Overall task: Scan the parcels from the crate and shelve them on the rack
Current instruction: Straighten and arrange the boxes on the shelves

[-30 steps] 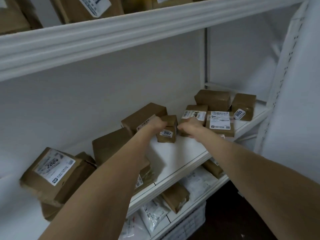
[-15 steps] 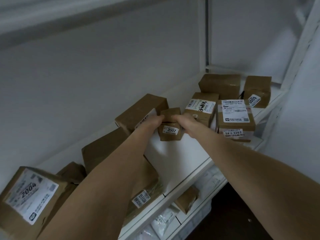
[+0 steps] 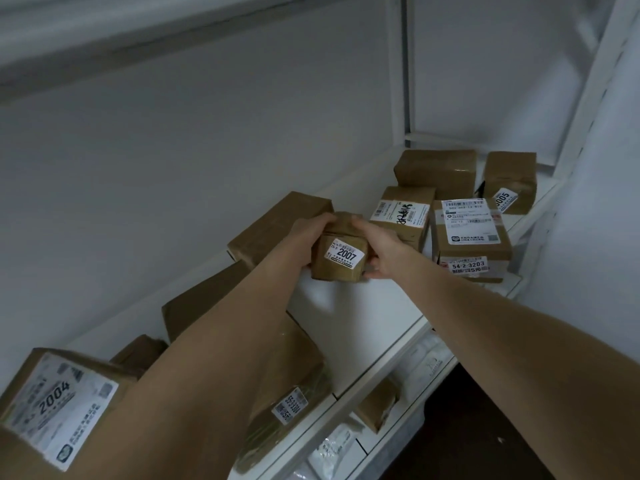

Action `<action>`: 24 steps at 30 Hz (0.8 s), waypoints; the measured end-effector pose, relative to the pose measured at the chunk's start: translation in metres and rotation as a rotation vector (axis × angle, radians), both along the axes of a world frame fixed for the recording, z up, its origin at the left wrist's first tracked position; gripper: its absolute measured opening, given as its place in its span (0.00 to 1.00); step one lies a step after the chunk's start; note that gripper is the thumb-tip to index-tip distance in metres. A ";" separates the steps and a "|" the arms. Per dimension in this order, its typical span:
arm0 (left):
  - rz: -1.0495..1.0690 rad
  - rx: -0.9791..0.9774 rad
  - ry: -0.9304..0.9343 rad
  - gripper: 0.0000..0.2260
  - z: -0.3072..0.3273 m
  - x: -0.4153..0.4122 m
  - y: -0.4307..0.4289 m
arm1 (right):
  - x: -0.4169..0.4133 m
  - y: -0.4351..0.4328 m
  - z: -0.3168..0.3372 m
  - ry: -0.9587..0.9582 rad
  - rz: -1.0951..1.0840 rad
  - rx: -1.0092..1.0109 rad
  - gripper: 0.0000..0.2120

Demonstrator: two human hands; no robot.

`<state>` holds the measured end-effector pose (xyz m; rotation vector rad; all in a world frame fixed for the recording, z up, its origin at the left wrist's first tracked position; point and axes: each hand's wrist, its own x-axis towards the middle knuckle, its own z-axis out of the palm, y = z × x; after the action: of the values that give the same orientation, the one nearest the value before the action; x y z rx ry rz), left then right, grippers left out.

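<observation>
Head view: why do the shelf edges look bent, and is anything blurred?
Head view: wide-angle lens bows the rack upright; upper shelf edge smeared soft; light dim and even, yet the label on the 2007 parcel reads clearly.

Both bare arms were stretched forward, nearly straight. The left forearm (image 3: 214, 341) ran up from the lower left, and the left hand (image 3: 309, 233) curled over the upper left edge of the small cardboard box labelled 2007 (image 3: 341, 263). The right forearm (image 3: 485, 306) lay across from the right edge (more level than the other), and the right hand (image 3: 379, 245) clasped the box's right side, fingers over its top, thumb low by the bottom corner.
</observation>
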<state>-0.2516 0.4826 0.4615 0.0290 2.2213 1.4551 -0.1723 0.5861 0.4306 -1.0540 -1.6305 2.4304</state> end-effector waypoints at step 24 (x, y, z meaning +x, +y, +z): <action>-0.204 -0.038 0.138 0.24 0.107 0.156 -0.080 | 0.145 -0.036 0.107 0.291 0.315 0.064 0.12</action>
<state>-0.0960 0.4028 0.5684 0.3435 2.2781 1.3357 -0.0270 0.5499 0.5378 -0.4325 -1.8693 2.5390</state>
